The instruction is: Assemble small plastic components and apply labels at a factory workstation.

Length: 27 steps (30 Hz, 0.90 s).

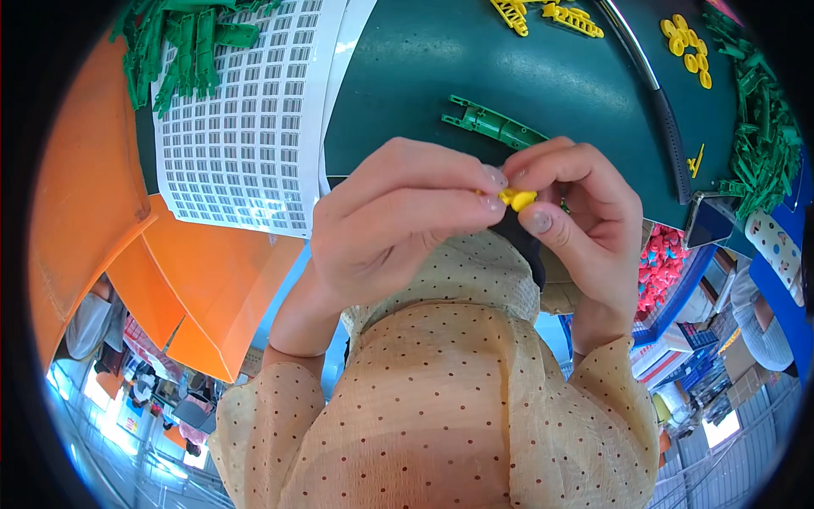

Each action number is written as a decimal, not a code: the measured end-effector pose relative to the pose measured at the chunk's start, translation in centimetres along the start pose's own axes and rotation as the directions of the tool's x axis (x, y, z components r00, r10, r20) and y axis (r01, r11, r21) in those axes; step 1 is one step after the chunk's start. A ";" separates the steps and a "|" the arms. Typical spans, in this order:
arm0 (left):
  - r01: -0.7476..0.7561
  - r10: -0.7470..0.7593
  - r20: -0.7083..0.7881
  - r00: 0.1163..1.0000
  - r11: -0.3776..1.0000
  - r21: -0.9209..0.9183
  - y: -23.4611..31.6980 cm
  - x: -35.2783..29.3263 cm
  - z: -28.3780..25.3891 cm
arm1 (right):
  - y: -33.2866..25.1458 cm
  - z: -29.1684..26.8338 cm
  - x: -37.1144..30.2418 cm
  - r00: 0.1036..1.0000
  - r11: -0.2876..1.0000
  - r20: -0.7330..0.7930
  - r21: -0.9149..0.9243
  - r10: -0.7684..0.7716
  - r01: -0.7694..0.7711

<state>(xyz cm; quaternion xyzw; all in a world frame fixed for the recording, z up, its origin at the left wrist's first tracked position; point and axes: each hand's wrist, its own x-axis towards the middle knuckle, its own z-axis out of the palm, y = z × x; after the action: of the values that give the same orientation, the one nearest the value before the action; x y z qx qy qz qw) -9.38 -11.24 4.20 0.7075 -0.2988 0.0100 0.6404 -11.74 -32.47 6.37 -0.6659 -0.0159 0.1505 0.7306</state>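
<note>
Green tabletop point(398, 93): printed sheet point(242, 144) left, curved green part point(496, 125) beyond yellow piece point(522, 201).

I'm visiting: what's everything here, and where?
Small piece: at least one, yellow, between hands
Curved part: one, green, beyond hands
Part piles: two, green, left, right
Caps: about nine, yellow, upper right
Slotted parts: several, yellow, top
Printed sheet: one, white, upper left
Rod: one, silver and black, upper right
Handheld device: one, dark, right
Crated pieces: many, pink, right
Bins: apparently two, orange, left
Worktable: one, green, top
People: several, background
Dotted garment: one, beige, lower centre
Left hand, right hand: one each, centre
</note>
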 end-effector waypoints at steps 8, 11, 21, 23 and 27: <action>0.092 -0.059 -0.076 0.995 0.833 0.546 -1.1 1.6 -0.2 | 0.7 -0.5 1.0 0.961 0.906 -0.160 -0.398 -0.226 0.147; 0.125 -0.108 -0.064 0.992 0.829 0.545 -2.3 1.4 0.3 | 1.6 0.0 2.0 0.932 0.660 -0.048 -0.720 -0.358 0.217; 0.099 -0.069 -0.079 0.994 0.859 0.502 -3.3 1.3 0.5 | 1.6 0.1 2.9 0.910 0.440 0.051 -0.863 -0.412 0.248; 0.098 -0.068 -0.076 0.995 0.858 0.505 -3.4 1.3 0.5 | 1.5 0.2 3.0 0.908 0.423 0.064 -0.869 -0.414 0.255; 0.049 -0.010 -0.083 0.996 0.872 0.487 -3.7 1.3 0.6 | 2.3 -0.1 3.3 0.862 0.394 0.092 -0.861 -0.499 0.320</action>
<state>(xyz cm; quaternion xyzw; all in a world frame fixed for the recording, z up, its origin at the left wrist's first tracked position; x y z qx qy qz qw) -6.86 -12.29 1.28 0.8497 -0.2506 0.1030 0.4522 -9.01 -31.62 3.54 -0.9218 -0.1850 -0.1236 0.3174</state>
